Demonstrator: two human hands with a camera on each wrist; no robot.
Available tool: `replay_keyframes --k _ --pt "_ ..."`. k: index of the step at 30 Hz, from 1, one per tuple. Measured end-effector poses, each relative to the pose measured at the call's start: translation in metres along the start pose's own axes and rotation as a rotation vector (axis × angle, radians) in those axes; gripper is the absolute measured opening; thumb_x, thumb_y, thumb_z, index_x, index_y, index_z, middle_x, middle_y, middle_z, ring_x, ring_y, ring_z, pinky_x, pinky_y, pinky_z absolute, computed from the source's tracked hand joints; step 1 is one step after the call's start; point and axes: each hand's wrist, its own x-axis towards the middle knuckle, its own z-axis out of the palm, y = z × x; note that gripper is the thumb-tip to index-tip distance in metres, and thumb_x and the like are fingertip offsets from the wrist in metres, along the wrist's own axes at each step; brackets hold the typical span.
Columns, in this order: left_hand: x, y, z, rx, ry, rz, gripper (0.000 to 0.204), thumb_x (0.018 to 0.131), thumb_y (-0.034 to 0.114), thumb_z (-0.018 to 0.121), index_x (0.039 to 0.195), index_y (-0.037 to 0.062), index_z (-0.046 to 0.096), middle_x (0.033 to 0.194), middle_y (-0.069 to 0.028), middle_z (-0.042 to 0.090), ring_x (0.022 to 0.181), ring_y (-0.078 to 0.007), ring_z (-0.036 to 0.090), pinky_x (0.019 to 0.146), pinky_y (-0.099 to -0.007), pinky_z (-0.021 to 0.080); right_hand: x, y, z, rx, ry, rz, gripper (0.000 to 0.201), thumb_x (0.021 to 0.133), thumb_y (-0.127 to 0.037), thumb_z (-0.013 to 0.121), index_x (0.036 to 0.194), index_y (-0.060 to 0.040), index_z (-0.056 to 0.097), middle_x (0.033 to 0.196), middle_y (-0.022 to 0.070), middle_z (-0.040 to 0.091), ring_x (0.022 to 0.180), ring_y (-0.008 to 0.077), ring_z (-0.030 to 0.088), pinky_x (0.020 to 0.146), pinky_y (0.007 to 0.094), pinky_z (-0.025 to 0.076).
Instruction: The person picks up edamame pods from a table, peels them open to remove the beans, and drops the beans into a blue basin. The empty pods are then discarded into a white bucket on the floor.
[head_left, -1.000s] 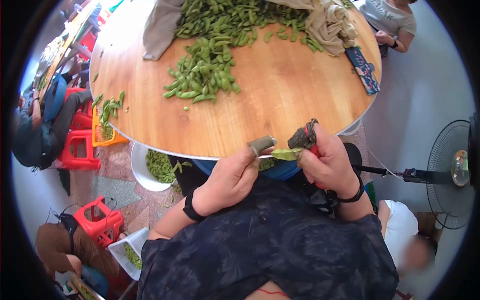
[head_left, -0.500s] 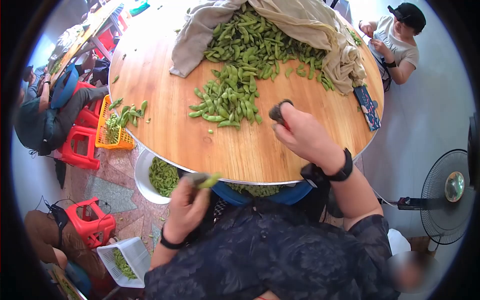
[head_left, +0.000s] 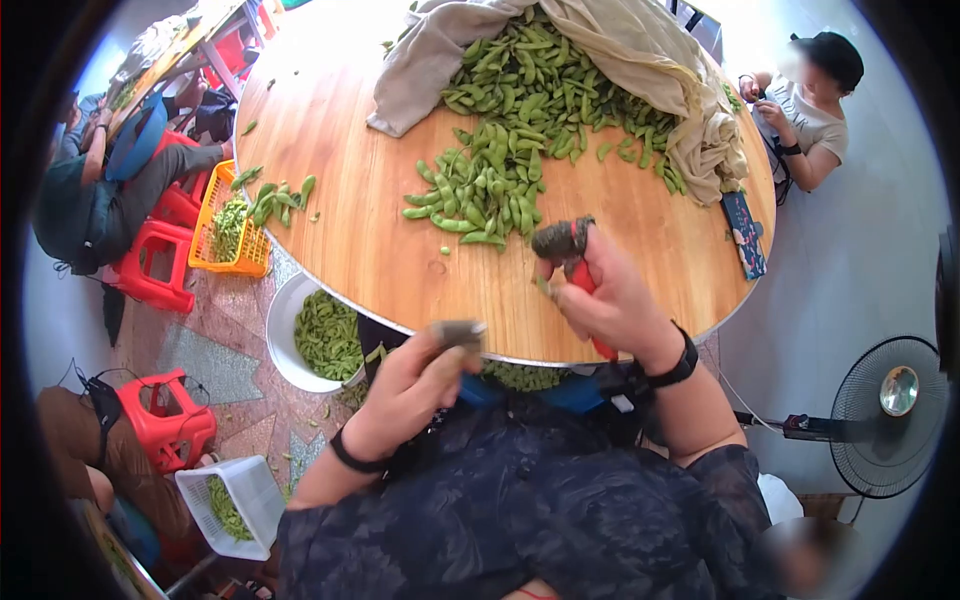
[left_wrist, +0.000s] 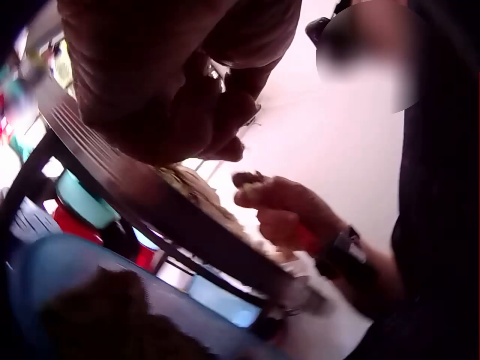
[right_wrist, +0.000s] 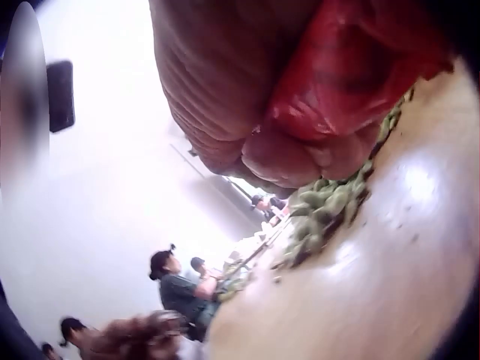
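In the head view my left hand (head_left: 405, 390) is at the table's near edge, fingers curled in, with a grey-green wrap (head_left: 458, 333) around one finger. No pod shows in it. My right hand (head_left: 620, 300) is over the table, just right of the nearest green soybean pods (head_left: 485, 195). It grips a red, shiny thing (right_wrist: 330, 82) in the palm; I cannot tell its kind. A dark wrap (head_left: 562, 238) covers one of its fingers, and a small green piece (head_left: 543, 286) shows at its fingertips. In the left wrist view the left fingers are dark and bent inward.
The round wooden table (head_left: 340, 220) holds a pod heap under a beige cloth (head_left: 640, 60). A patterned dark-blue item (head_left: 745, 235) is at right. Below stand a white bucket (head_left: 285, 335), an orange basket (head_left: 200, 250) and a blue tub (head_left: 480, 392). A fan (head_left: 880, 440) is at right.
Both hands were together at a pod; then they parted, the left going left with a pod. Now the left has come back rightward without a visible pod, and the right has drawn back slightly.
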Motion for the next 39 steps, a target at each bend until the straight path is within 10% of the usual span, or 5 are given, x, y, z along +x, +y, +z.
replay_keyframes --k 6,15,29,31,39 --pt "0.038 -0.014 0.028 -0.322 -0.261 -0.088 0.023 0.101 0.021 0.047 0.111 0.003 0.057 0.082 0.0024 0.056 0.063 -0.0015 0.046 0.055 -0.0151 0.038 -0.022 0.035 0.026 0.048 0.007 -0.284 0.038 0.086 0.005 0.052 0.122 -0.005 0.045 0.1 0.0033 0.057 0.071 0.0042 0.052 0.058 0.0182 0.043" --pt "0.029 -0.023 0.034 -0.019 -0.129 0.142 0.013 0.098 0.015 0.051 0.094 0.0038 0.055 0.076 0.0016 0.051 0.064 -0.0079 0.047 0.057 -0.0242 0.04 -0.032 0.033 0.019 -0.239 -0.04 -0.2 0.019 0.086 -0.006 0.045 0.103 0.0012 0.043 0.077 0.0206 0.054 0.067 0.0441 0.054 0.058 0.0453 0.044" --pt "0.029 -0.02 0.032 0.594 -0.046 0.572 0.018 0.09 0.01 0.062 0.08 0.0013 0.051 0.064 -0.0096 0.05 0.055 -0.0251 0.05 0.05 -0.0323 0.039 -0.045 0.038 0.022 -0.518 -0.11 -0.218 0.017 0.087 -0.003 0.05 0.103 -0.001 0.045 0.082 0.0162 0.055 0.071 0.0378 0.055 0.064 0.0408 0.045" --pt "0.026 -0.013 0.029 0.043 -0.261 -0.016 0.017 0.095 0.016 0.058 0.085 0.0028 0.055 0.068 -0.0013 0.052 0.056 -0.012 0.05 0.048 -0.0255 0.037 -0.045 0.04 0.023 -0.524 -0.109 -0.231 0.017 0.087 -0.003 0.05 0.102 -0.0008 0.045 0.079 0.0169 0.055 0.07 0.0396 0.055 0.062 0.0415 0.045" --pt "0.031 -0.017 0.029 -0.715 -0.488 -0.349 0.02 0.098 0.023 0.054 0.095 0.004 0.059 0.074 0.0013 0.054 0.057 -0.0047 0.043 0.05 -0.0193 0.035 -0.049 0.036 0.022 -0.714 -0.134 -0.606 0.029 0.078 -0.001 0.055 0.106 0.0 0.047 0.064 0.0178 0.055 0.055 0.0407 0.057 0.048 0.0445 0.047"
